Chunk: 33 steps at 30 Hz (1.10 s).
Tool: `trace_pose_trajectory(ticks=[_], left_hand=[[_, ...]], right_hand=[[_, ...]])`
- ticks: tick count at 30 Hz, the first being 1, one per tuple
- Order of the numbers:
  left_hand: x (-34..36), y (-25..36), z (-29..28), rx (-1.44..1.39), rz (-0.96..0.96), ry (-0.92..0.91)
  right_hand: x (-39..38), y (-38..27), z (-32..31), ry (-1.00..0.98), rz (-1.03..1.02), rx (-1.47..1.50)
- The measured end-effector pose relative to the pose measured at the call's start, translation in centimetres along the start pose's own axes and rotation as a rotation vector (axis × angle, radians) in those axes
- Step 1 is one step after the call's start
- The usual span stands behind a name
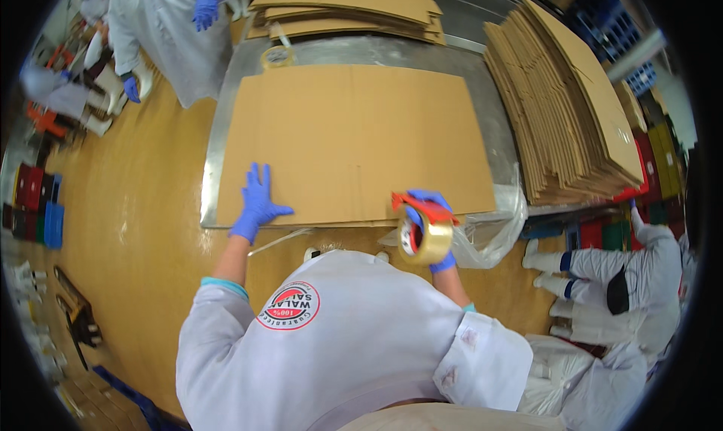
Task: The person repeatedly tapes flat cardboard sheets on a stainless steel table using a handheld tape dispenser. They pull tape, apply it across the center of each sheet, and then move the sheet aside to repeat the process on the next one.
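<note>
A flattened brown cardboard box (354,137) lies on a steel table (226,92) in front of me. My left hand (256,201), in a blue glove, presses flat with spread fingers on the box's near left corner. My right hand (429,231), also gloved, grips a red tape dispenser (424,231) loaded with a roll of clear tape, held at the box's near edge on the right. A strip of tape (279,240) trails along the near edge between my hands.
Stacks of flat cardboard lie at the table's far end (354,6) and on the right (572,107). A tape roll (277,56) sits on the table. A clear plastic bag (497,224) hangs at the near right corner. People in white coats stand at upper left (162,32) and lower right (633,280).
</note>
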<state>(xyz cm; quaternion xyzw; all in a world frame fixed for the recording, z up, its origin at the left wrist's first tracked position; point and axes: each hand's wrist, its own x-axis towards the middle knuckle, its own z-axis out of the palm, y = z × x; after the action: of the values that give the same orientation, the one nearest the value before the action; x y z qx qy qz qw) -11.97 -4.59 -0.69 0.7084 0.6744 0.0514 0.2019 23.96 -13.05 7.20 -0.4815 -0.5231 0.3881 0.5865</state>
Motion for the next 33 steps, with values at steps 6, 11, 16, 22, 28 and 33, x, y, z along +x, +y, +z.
trace_pose_trajectory(ticks=[6, 11, 16, 22, 28, 33], left_hand=[[-5.8, 3.2, 3.0, -0.018, 0.087, 0.084], [-6.1, 3.4, 0.2, 0.006, 0.12, -0.108], [-6.0, 2.7, 1.0, 0.015, 0.132, -0.125], [-5.9, 3.5, 0.2, 0.004, 0.091, -0.134], [-5.7, 3.5, 0.3, 0.001, 0.086, -0.136], [-5.2, 3.2, 0.6, 0.026, 0.106, -0.081]], right_hand=[[12.6, 2.9, 13.9, -0.226, -0.3, 0.132], [19.3, 8.4, 21.5, -0.263, -0.29, 0.224], [22.1, 14.4, 22.2, -0.331, 0.407, 0.422], [15.2, 11.2, 19.2, -0.372, 0.419, 0.45], [2.2, 9.8, 14.4, -0.369, 0.078, -0.154], [12.0, 4.1, 16.2, -0.694, 0.984, 0.293]])
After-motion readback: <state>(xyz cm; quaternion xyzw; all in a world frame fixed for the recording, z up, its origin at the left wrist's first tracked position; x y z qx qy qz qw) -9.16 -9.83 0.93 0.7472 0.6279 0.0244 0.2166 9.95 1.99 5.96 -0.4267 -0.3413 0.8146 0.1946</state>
